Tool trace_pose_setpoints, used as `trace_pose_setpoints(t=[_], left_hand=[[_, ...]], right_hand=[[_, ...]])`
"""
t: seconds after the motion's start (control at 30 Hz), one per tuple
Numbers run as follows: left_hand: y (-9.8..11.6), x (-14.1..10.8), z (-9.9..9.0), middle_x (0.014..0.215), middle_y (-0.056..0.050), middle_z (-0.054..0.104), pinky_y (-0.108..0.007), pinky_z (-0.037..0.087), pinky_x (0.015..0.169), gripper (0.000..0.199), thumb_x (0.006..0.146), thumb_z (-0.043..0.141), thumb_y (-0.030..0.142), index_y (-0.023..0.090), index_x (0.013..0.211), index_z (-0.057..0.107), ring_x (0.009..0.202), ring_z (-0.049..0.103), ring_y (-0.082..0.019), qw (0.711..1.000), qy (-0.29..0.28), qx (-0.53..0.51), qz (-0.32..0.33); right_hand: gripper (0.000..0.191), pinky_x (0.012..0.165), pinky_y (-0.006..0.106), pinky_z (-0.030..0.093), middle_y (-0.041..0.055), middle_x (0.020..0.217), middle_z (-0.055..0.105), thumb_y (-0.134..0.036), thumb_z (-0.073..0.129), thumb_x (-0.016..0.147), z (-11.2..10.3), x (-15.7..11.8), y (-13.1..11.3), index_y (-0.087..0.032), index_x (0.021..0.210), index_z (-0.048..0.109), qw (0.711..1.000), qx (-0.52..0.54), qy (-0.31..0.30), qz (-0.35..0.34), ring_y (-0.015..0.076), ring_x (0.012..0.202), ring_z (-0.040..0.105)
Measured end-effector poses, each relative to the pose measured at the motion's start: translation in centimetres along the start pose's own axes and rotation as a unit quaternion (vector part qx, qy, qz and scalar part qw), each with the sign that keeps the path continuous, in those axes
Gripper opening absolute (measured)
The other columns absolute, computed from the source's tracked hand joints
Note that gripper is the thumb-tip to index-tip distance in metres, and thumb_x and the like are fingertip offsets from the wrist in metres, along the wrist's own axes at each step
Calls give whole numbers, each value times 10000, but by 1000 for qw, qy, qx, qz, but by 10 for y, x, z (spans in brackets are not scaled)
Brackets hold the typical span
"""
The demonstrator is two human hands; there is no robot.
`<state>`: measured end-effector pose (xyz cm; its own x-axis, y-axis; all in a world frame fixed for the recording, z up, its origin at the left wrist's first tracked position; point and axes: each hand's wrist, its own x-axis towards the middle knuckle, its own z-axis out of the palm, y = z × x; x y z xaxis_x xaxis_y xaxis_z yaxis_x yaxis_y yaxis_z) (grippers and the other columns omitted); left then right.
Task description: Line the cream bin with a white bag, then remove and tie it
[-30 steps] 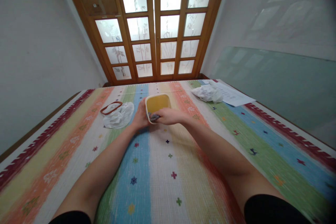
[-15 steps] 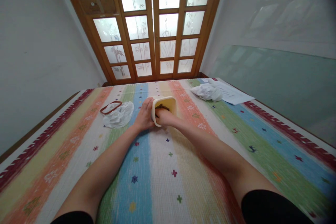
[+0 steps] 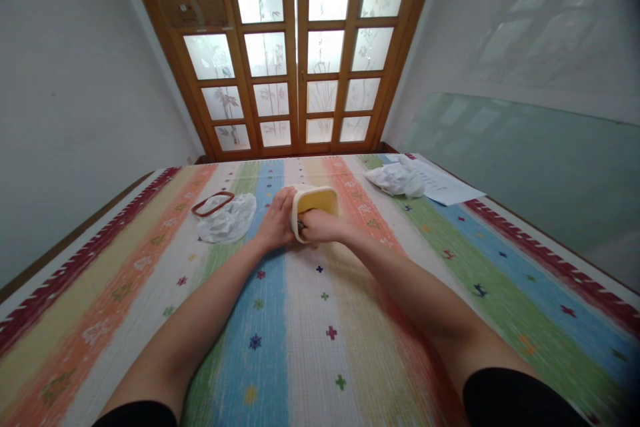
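Observation:
A cream-yellow plastic container (image 3: 327, 199) lies tilted on the cloth, its mouth facing me. Around its left side wraps my left hand (image 3: 278, 221), gripping the wall. My right hand (image 3: 320, 224) reaches into the mouth, with its fingers hidden inside. Something small and dark (image 3: 301, 225) shows by those fingers, too little of it visible to name. To the left, a crumpled white bag or cloth (image 3: 233, 219) lies with a reddish-brown ring-shaped frame (image 3: 213, 204) on its upper edge.
A striped, patterned tablecloth (image 3: 305, 320) covers the table. At the far right are a crumpled white plastic bag (image 3: 397, 179) and printed paper sheets (image 3: 445, 185). Wooden doors with frosted panes (image 3: 320, 53) stand beyond the table; a glass panel (image 3: 525, 147) leans along the right wall.
My right hand has shifted slightly within the container's mouth. The dark brown material that showed above its fingers is now mostly hidden. My left hand keeps its hold.

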<state>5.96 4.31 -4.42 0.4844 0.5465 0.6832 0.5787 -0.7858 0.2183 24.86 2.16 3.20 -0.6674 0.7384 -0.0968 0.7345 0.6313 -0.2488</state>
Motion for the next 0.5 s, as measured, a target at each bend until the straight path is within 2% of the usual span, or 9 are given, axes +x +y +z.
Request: trace_pose_setpoints(t=[0.1,0.23,0.33,0.43,0.5], left_hand=[[-8,0,-2,1608,-211,340,-650,324,1253,1223,680,869,405,242,1640,128,1528,336,-422,999,17,-22,-23],[-19,-1,-3,1581,-207,379,-644,337,1242,1156,680,863,438,221,1608,207,1496,385,-420,998,33,-44,-34],[-21,-1,-4,1583,-213,376,-649,341,1239,1188,665,871,449,218,1613,194,1491,394,-428,998,34,-49,-29],[-13,-1,-5,1614,-219,338,-653,338,1248,1225,665,874,400,225,1635,146,1524,351,-430,999,11,-42,-10],[-6,0,-4,1637,-212,307,-656,331,1257,1217,681,861,344,243,1645,125,1553,309,-421,999,-6,-30,11]], right_hand=[[244,791,316,487,155,1071,777,-229,514,953,-14,-19,-7,-147,1017,734,999,-10,-12,-32,257,908,716],[226,841,323,481,143,1127,758,-169,497,941,-23,-30,-17,-163,1037,701,999,11,9,-52,259,989,703],[245,902,326,488,152,1195,743,-151,519,932,-15,-22,-13,-156,1105,692,998,29,6,-56,262,1056,694],[280,910,329,510,171,1230,731,-189,560,927,0,-7,-3,-135,1169,691,998,44,-9,-37,270,1051,697],[328,929,337,522,199,1245,718,-185,595,901,11,3,3,-99,1206,680,998,49,12,-28,279,1055,689]])
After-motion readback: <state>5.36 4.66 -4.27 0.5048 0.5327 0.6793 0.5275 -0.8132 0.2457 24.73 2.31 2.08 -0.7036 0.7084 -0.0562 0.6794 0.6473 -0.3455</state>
